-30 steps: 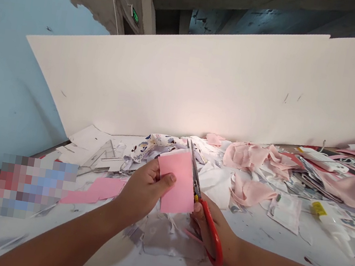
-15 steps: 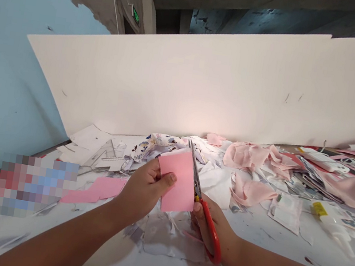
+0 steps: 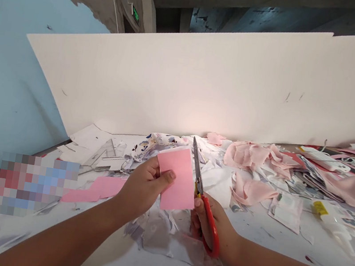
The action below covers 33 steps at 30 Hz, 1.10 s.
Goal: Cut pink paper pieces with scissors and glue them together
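Between thumb and fingers, my left hand pinches a pink rectangle of paper, with a thin white edge showing behind its top. My right hand is wrapped round the red handles of a pair of scissors. Their metal blades point up and away, along the paper's right edge, with a narrow gap between blades and paper. Whether the lower part of the blades touches the paper I cannot tell. More pink paper pieces lie on the table to the left of my left hand.
Paper scraps litter the white table. Patterned cloth and crumpled pink fabric are heaped at the back, against an upright white board. A clear set square lies left; a yellow-capped bottle lies right.
The scissors have moved slightly away from the paper's right edge, and their blades stand a little more upright. The paper has shifted slightly left and up.
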Available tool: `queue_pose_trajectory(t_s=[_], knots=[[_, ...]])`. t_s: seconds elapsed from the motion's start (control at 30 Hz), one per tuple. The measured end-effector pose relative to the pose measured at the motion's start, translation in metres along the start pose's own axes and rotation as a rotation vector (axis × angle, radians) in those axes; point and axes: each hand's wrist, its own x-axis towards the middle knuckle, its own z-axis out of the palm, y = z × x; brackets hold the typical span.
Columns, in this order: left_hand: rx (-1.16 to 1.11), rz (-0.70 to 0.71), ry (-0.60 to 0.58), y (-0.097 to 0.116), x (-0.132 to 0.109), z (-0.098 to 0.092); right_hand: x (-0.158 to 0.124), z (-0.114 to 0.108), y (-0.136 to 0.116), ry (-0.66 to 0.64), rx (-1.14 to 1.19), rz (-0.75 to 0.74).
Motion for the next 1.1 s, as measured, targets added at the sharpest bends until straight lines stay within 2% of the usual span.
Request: queue_pose_trajectory(t_s=[0.17,0.43,0.5,0.6,0.8,1.1], knots=[[-0.052,-0.018,-0.028,-0.002,0.002,-0.001,0.001,-0.001,0.004,-0.01,0.105,-0.049],[-0.059,-0.041,-0.019,0.0,0.001,-0.001,-0.007,-0.006,-0.014,-0.149,0.007,-0.061],[-0.083,-0.062,-0.064,-0.002,0.001,0.0,-0.004,-0.009,-0.021,-0.111,-0.013,-0.137],[-0.075,-0.096,-0.191,-0.007,-0.001,0.003,0.002,-0.014,-0.033,0.015,-0.062,-0.226],[-0.047,-0.136,-0.398,-0.013,-0.007,0.013,0.008,-0.022,-0.05,0.062,-0.203,-0.143],[-0.049,-0.157,-0.403,-0.019,-0.005,0.011,0.008,-0.023,-0.05,0.068,-0.172,-0.113]])
